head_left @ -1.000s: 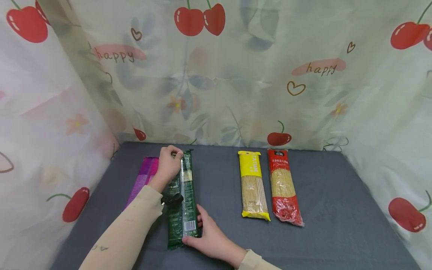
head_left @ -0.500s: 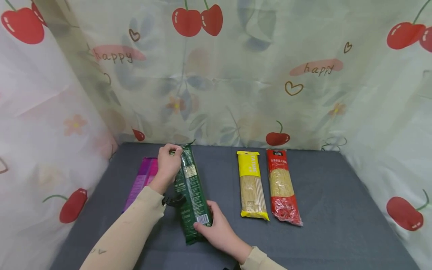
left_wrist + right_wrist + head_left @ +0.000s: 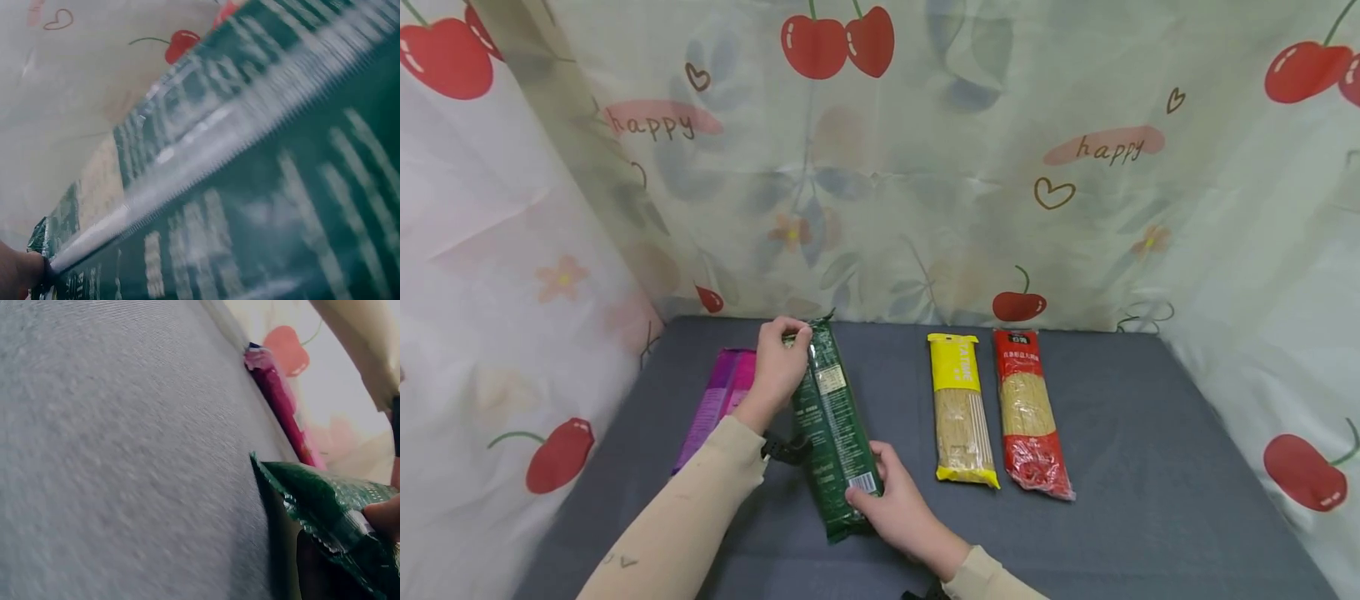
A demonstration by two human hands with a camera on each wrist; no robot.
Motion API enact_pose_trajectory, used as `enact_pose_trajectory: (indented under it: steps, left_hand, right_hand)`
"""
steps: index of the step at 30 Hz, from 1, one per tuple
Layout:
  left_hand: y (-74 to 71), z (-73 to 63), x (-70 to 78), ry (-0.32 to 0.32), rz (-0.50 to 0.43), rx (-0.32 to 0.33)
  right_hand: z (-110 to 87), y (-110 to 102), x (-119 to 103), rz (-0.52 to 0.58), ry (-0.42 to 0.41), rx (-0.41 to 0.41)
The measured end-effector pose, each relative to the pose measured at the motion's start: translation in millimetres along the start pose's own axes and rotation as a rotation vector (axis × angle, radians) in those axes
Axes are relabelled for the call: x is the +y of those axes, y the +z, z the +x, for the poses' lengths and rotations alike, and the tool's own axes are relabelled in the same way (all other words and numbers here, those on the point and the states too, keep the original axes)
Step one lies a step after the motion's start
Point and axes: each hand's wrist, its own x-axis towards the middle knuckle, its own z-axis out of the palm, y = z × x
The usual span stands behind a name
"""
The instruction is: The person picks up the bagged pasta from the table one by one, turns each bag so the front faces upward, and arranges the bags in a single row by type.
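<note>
A long dark green pasta packet [image 3: 835,425] slants in front of me, its back with the printed text, pale label and barcode facing up. My left hand [image 3: 781,358] pinches its far end between thumb and fingers. Lower down, my right hand [image 3: 898,504] grips the right edge, thumb over the front near the barcode. The left wrist view is filled by the packet's green wrapper [image 3: 262,206] and its silvery back seam. In the right wrist view the packet's crimped near end [image 3: 325,506] stands off the grey cloth, with a shadow beneath.
A purple packet [image 3: 711,404] lies to the left, partly behind my left arm. Right of the middle lie a yellow noodle packet [image 3: 962,412] and a red noodle packet [image 3: 1033,412], side by side on the grey cloth [image 3: 1135,467]. A cherry-print curtain [image 3: 880,233] surrounds the table.
The green pasta packet has swung from nearly straight to slanted, its near end moving right with my right hand. My left hand keeps its pinch at the far end. Other packets stay put.
</note>
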Motion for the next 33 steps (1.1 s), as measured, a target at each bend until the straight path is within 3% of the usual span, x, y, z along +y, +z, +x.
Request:
enact_pose_trajectory:
  steps: [7,14,18,24,26,29,31,33]
  left_hand:
    - [9.4,-2.8,-4.8,0.117,0.140,-0.011]
    - [26.5,-26.7,-5.7,0.084,0.263,-0.137]
    - [35.7,-36.8,-2.8,0.088,0.279,-0.206]
    - [38.9,-42.8,9.3,0.025,0.122,-0.252]
    - [38.5,-42.7,12.6,-0.041,0.015,-0.260]
    - [39.5,-41.6,14.1,-0.160,-0.216,-0.257]
    - [41.7,-41.2,12.6,-0.246,-0.358,-0.220]
    - [44.9,-41.6,9.4,-0.305,-0.442,-0.171]
  right_hand:
    - [2.6,-12.1,-9.3,0.009,-0.032,0.018]
    - [2.0,-26.5,-24.1,-0.093,-0.076,0.043]
    - [2.7,-35.3,-32.0,-0.250,-0.142,0.093]
    - [0.6,-40.5,-42.3,-0.662,-0.262,0.262]
    - [0.2,-39.7,-45.8,-0.811,-0.316,0.313]
    - [0.5,-37.0,-48.9,-1.079,-0.411,0.382]
    - [0.2,-33.9,-49.1,-1.238,-0.461,0.411]
    - [-0.1,-30.1,-47.6,-1.369,-0.508,0.435]
